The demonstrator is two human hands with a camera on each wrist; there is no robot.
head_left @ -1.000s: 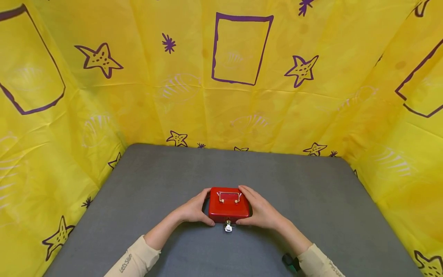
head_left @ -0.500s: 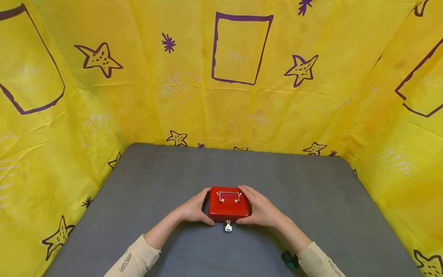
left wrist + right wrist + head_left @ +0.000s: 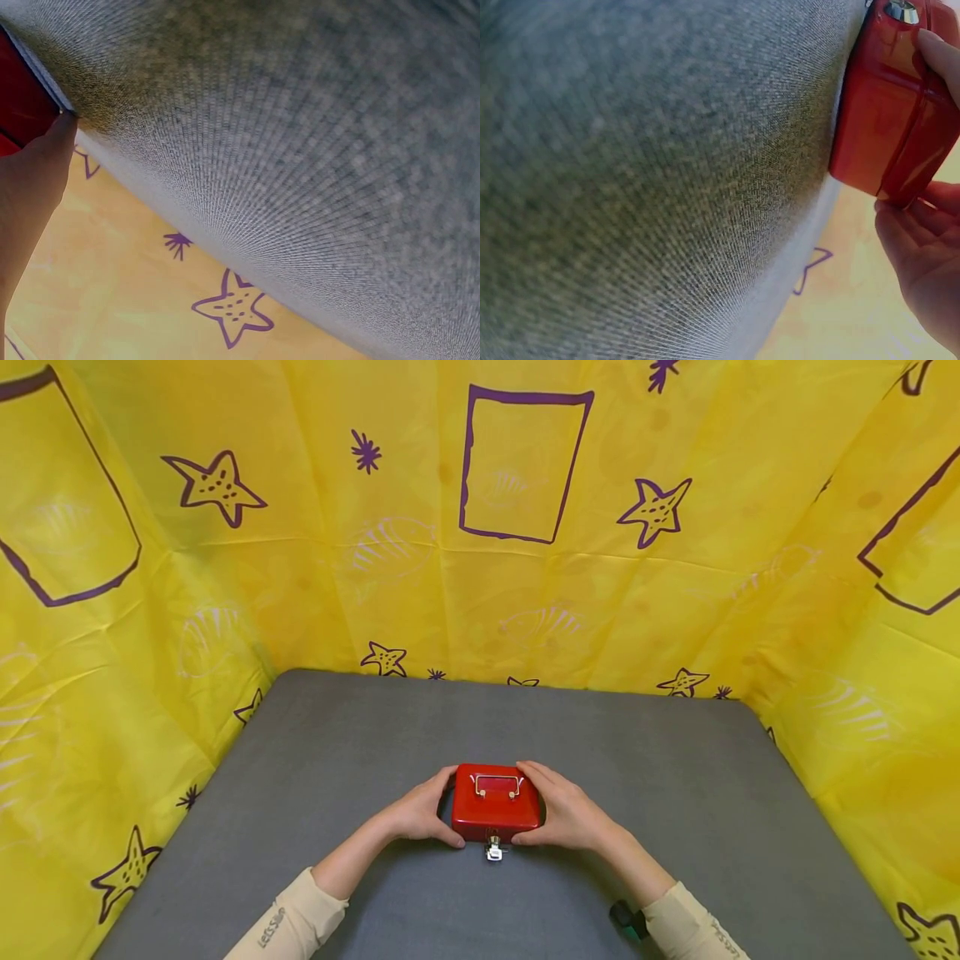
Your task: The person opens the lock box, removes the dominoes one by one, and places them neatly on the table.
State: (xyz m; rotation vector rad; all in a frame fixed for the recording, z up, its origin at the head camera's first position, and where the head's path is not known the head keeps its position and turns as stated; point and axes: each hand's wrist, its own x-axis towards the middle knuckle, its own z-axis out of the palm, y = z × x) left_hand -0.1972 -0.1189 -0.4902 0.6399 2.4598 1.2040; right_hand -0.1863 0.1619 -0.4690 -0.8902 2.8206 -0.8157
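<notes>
A red metal cash box [image 3: 497,814] sits on the grey table, its wire handle [image 3: 497,779] lying on the lid. From the lock on its front side sticks a silver key [image 3: 494,852]. My left hand [image 3: 422,810] grips the box's left end, thumb at the front corner and fingers toward the back. At the right end my right hand [image 3: 566,810] holds it the same way. The right wrist view shows the box [image 3: 885,105] from its end, with the thumb near the lock [image 3: 901,10]. Only part of the box [image 3: 22,97] shows in the left wrist view.
The grey cloth-covered table [image 3: 360,735] spreads around the box. A yellow curtain [image 3: 300,593] with purple starfish drawings stands along the back and both sides. A dark band [image 3: 628,920] with some green is at the right wrist, beside the cream sleeve [image 3: 686,927].
</notes>
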